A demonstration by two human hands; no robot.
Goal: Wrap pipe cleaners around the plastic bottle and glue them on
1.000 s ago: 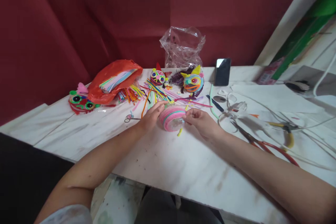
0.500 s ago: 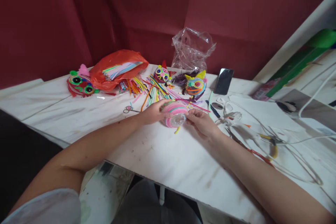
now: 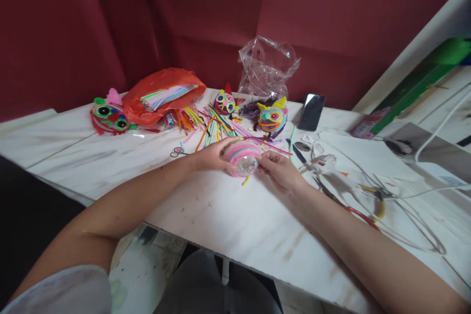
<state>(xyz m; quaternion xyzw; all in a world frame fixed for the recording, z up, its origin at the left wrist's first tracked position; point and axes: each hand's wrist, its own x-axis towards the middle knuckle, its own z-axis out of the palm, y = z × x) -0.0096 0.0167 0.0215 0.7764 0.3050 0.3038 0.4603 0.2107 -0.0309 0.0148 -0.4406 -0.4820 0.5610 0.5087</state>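
A round pink piece wound with pipe cleaners (image 3: 241,154), with teal stripes and a clear bare end facing me, is held above the marble-patterned table (image 3: 228,216). My left hand (image 3: 212,155) is wrapped round its left side. The fingers of my right hand (image 3: 277,169) are pinched together at its right edge; a strand between them is too small to make out. A short yellow end hangs below the piece. Just behind it lie loose coloured pipe cleaners (image 3: 217,125) and a dark pink strand.
Behind are decorated faces (image 3: 271,117), a red bag (image 3: 165,93), a clear plastic bag (image 3: 267,66) and a phone (image 3: 311,112). Scissors (image 3: 178,152) lie left; pliers (image 3: 379,203) and white cables (image 3: 415,221) lie right.
The whole view has shifted slightly. The wound piece has turned a little, with more of its clear end showing. Both hands keep their places on it.
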